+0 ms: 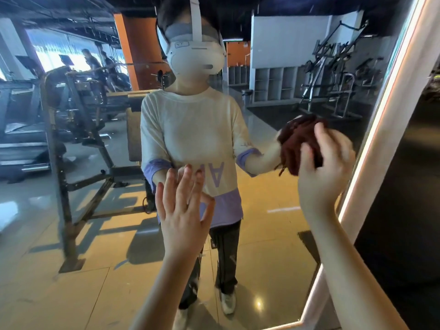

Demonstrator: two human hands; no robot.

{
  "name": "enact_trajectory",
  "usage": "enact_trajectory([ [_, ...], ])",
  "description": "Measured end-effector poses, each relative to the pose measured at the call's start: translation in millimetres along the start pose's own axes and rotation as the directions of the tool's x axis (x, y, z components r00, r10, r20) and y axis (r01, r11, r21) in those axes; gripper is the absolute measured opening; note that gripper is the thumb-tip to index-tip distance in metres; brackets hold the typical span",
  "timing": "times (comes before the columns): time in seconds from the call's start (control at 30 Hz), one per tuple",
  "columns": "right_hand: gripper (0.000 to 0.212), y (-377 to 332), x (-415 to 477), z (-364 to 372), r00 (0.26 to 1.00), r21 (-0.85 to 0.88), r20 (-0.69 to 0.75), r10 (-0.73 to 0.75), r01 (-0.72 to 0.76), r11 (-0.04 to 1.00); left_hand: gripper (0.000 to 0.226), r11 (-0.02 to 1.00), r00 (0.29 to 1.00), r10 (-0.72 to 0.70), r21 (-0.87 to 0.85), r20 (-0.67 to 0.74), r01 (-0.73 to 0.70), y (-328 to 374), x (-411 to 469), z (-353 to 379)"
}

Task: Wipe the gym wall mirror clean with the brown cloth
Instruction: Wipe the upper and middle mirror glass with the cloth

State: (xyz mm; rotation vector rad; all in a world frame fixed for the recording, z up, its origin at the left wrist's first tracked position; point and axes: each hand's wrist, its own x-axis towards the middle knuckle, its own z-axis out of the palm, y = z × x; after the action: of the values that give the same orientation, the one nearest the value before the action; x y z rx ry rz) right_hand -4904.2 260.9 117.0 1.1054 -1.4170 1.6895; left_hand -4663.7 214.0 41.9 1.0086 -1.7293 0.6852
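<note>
The wall mirror (273,96) fills most of the head view and reflects me and the gym behind me. My right hand (326,167) grips a bunched brown cloth (297,141) and holds it against the glass near the mirror's right edge. My left hand (183,210) is raised in front of the glass at centre, fingers straight and spread, fingertips at or very near the surface. It holds nothing.
A lit white frame (385,120) runs along the mirror's right side and bottom corner. Right of it is a dark wall panel (409,210). The glass reflects a weight bench rack (71,144), treadmills, lockers and a shiny floor.
</note>
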Motion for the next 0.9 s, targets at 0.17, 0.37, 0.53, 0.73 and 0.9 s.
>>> enact_trajectory([
  [0.17, 0.033, -8, -27, 2, 1.000, -0.008, 0.023, -0.016, 0.016, 1.000, 0.073, 0.999, 1.000, 0.006, 0.035, 0.003, -0.006, 0, 1, -2],
  [0.37, 0.033, 18, -20, -9, 0.996, -0.002, 0.011, 0.087, -0.087, 0.996, 0.069, 0.998, 1.000, 0.010, 0.057, 0.001, -0.010, 1, 1, -3],
  [0.53, 0.035, 2, -48, -11, 0.993, -0.025, 0.108, 0.045, -0.043, 0.999, 0.067, 0.999, 1.000, -0.011, 0.042, -0.019, 0.011, 4, 1, -1],
  [0.73, 0.036, 32, -38, -21, 0.974, -0.007, 0.067, 0.216, -0.216, 0.976, 0.065, 0.999, 1.000, -0.020, 0.030, -0.012, 0.021, 5, 2, -3],
  [0.9, 0.035, 8, -88, -19, 0.970, 0.030, 0.212, 0.118, -0.127, 0.991, 0.064, 1.000, 1.000, -0.023, 0.020, -0.017, 0.023, 5, 0, -1],
])
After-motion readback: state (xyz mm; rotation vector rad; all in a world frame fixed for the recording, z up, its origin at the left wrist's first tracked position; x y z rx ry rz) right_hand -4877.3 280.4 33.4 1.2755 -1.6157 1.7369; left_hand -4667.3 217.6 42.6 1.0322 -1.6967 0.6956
